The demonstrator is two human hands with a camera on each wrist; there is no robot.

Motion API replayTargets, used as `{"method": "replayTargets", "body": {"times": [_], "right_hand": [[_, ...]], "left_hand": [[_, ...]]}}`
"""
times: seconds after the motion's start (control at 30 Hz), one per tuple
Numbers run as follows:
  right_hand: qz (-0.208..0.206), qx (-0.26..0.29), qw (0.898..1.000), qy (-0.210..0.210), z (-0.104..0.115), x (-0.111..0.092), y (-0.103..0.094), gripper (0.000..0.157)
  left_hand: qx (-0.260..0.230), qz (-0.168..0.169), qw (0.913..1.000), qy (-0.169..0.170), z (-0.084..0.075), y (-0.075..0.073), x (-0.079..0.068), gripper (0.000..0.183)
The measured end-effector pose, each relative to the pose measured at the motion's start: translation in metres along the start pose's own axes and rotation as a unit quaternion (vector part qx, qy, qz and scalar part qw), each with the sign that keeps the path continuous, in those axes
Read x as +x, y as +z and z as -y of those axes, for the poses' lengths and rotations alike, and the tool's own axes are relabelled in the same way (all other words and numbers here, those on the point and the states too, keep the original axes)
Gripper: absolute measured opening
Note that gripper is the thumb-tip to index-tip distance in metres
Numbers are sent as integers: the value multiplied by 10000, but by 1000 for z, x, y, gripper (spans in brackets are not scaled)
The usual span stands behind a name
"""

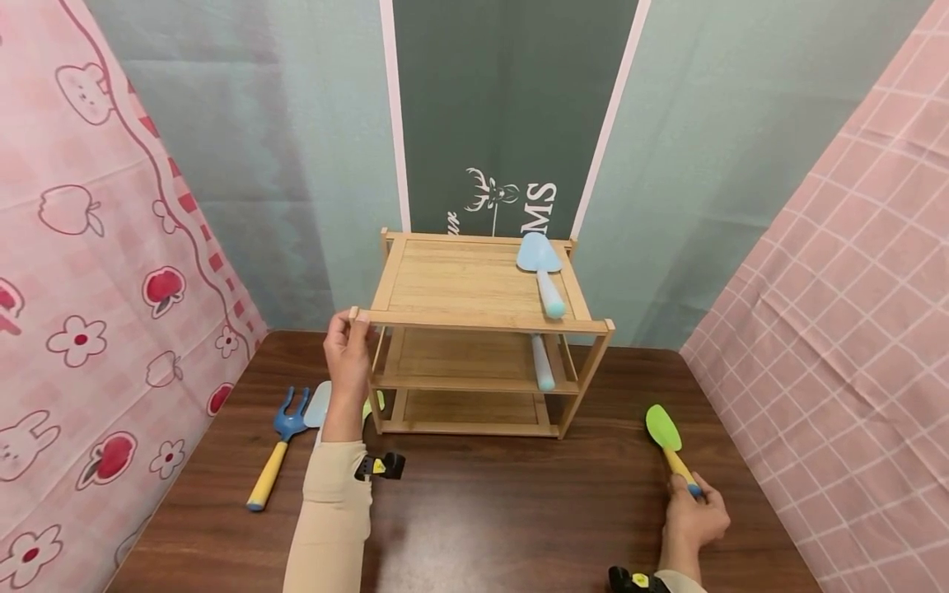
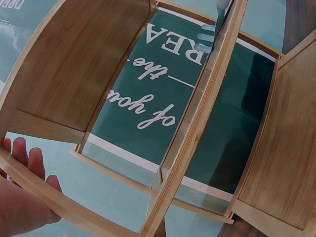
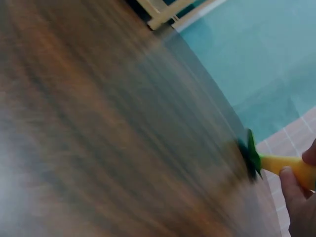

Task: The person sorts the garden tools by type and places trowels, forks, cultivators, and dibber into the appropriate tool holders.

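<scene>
A three-tier wooden rack [image 1: 460,280] stands on the table. My left hand [image 1: 347,350] grips its front left upper corner; in the left wrist view the fingers [image 2: 35,160] wrap around the wooden bar. At the right, my right hand [image 1: 695,515] holds a toy shovel [image 1: 662,428] with a green blade, pinching its yellow handle [image 3: 279,163] near the blue end. A light blue toy shovel [image 1: 539,255] lies on the rack's top tier, handle toward me. On the middle tier is a white-handled tool [image 1: 544,362], whose light blue prongs [image 2: 206,38] show in the left wrist view.
Left on the table [image 1: 474,511] lies a blue toy fork [image 1: 278,445] with a yellow handle. Beside it, a pale blue tool [image 1: 317,403] and a green-bladed tool [image 1: 376,403] are partly hidden by my left arm. Cloth curtains [image 1: 838,272] enclose the table.
</scene>
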State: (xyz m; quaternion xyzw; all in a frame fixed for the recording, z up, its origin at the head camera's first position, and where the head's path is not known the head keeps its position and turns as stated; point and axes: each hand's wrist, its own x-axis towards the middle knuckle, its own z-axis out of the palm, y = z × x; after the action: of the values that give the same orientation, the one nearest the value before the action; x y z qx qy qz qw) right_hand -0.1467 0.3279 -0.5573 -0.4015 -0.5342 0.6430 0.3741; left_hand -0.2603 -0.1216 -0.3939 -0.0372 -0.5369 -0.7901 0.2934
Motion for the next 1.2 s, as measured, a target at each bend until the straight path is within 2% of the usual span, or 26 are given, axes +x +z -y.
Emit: {"method": "replayTargets", "body": {"times": [0.13, 0.3, 0.5, 0.7, 1.03, 1.2], "right_hand": [[-293, -489, 9981, -225, -4, -5, 1, 32], [-378, -633, 9961, -482, -6, -7, 1, 33], [-368, -275, 9958, -797, 0, -12, 1, 30], [-288, 83, 9944, -1016, 11, -21, 4, 28], [-231, 371, 9855, -1638, 34, -32, 8, 28], [-153, 576, 9830, -1735, 46, -36, 9, 27]], "left_hand": [[21, 9, 10000, -3, 1, 0, 0, 14], [2, 18, 10000, 29, 1, -1, 0, 15], [-21, -46, 10000, -13, 0, -2, 0, 13], [-84, -12, 9999, 84, -2, -2, 1, 11], [-121, -6, 9999, 89, -2, 0, 1, 6], [-125, -8, 9999, 61, -1, 0, 1, 12]]}}
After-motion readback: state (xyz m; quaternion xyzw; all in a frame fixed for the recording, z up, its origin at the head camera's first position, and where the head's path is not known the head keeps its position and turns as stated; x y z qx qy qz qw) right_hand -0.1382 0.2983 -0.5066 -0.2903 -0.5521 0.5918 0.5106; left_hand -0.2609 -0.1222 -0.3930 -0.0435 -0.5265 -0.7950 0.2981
